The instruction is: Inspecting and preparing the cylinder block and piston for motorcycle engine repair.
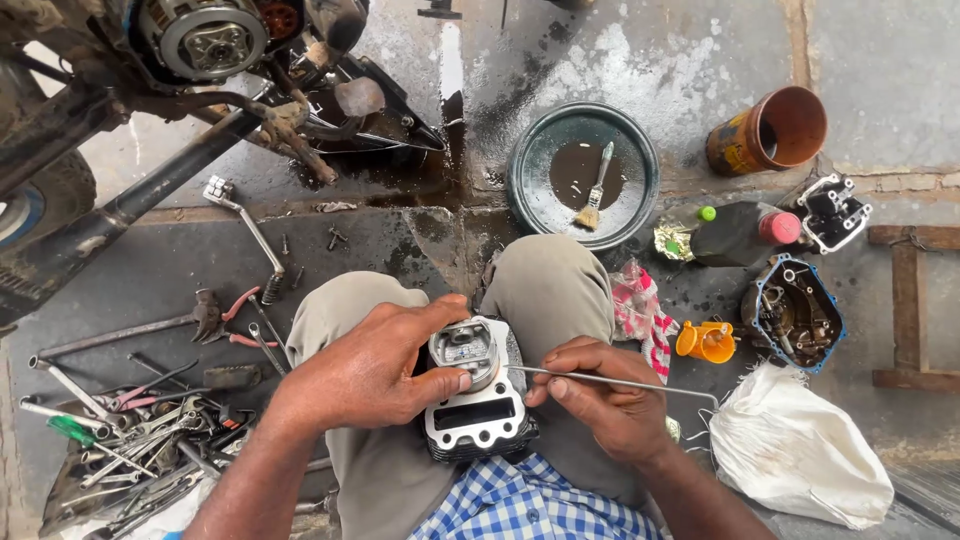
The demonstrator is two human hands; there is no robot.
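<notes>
Piston point(465, 350) seated in top of finned cylinder block point(478, 415), resting on lap; fitting appears partway done. Left hand point(375, 370) closed over piston crown; right hand point(595, 395), just beside block, pinches thin bent metal rod point(610, 381) w/ tip at piston. Cast alloy, matte grey, greasy; gasket face flat.

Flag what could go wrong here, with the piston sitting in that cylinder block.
The thin metal rod in the right hand could slip and scratch the piston. The cylinder block rests on the lap, steadied only by the left hand; it might tip onto the wet, oily floor.
</notes>
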